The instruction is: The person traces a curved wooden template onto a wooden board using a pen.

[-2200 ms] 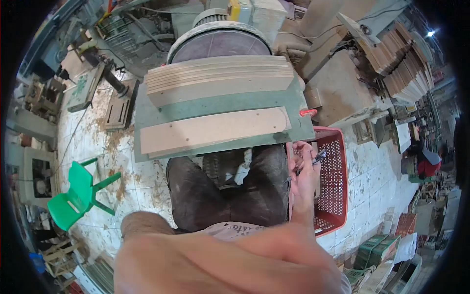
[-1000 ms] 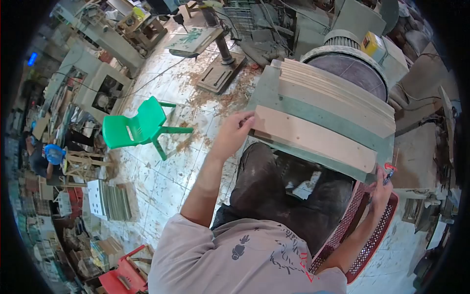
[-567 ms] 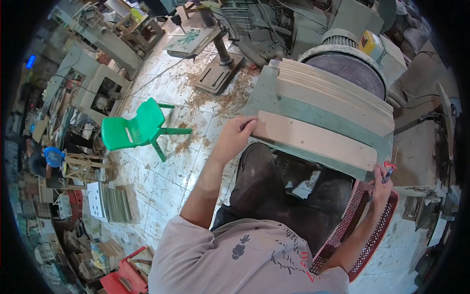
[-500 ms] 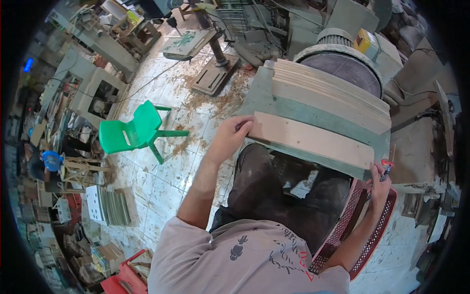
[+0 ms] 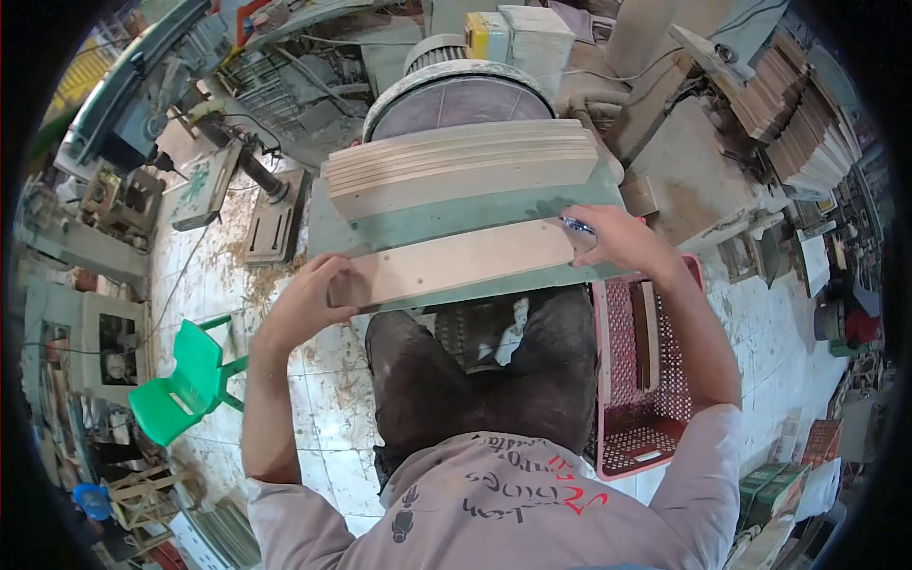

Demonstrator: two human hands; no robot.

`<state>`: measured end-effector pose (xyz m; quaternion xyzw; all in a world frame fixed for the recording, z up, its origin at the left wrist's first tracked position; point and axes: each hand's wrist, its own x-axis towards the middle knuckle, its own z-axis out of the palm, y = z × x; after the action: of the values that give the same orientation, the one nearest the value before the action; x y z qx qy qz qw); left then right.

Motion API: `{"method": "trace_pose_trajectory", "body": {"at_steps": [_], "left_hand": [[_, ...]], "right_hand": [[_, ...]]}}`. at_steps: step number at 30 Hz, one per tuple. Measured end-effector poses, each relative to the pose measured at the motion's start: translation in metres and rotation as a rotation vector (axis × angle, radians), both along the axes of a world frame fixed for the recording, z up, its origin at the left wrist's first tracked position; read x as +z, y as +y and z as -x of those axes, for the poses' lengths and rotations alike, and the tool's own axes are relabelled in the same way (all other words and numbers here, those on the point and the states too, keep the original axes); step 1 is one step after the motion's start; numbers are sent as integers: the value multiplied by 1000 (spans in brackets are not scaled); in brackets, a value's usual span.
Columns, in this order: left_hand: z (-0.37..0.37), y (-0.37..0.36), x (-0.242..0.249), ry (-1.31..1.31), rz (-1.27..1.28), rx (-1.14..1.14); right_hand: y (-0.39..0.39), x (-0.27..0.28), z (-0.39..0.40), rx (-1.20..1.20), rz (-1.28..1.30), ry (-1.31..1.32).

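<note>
A long, thin wooden board (image 5: 465,257) with small dark marks lies along the near edge of a green work surface (image 5: 432,221). My left hand (image 5: 318,296) grips its left end, thumb and fingers curled around it. At the opposite end, my right hand (image 5: 619,239) has its thumb against the board. A slim blue-and-white pen (image 5: 577,225) is held in that same hand, its tip toward the board. Behind, a stack of similar boards (image 5: 465,169) rests on the surface, just in front of a round sanding disc (image 5: 456,103).
A red perforated crate (image 5: 604,418) with wood strips stands right of my legs. To the left are a green plastic chair (image 5: 188,380) and a drill press base (image 5: 275,223). Boards are stacked at the far right (image 5: 807,152). Sawdust covers parts of the tiled floor.
My view has swung right, so the work surface now appears more central and level. My right hand has come from below the board's right corner up over that end, with the pen.
</note>
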<state>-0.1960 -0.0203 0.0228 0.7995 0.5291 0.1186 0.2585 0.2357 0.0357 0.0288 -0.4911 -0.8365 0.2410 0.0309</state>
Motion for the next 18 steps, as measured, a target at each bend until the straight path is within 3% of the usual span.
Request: {"method": "trace_pose_trajectory", "body": {"at_steps": [18], "left_hand": [[16, 5, -20, -79, -88, -46]], "right_hand": [[9, -15, -9, 67, -49, 135]]}}
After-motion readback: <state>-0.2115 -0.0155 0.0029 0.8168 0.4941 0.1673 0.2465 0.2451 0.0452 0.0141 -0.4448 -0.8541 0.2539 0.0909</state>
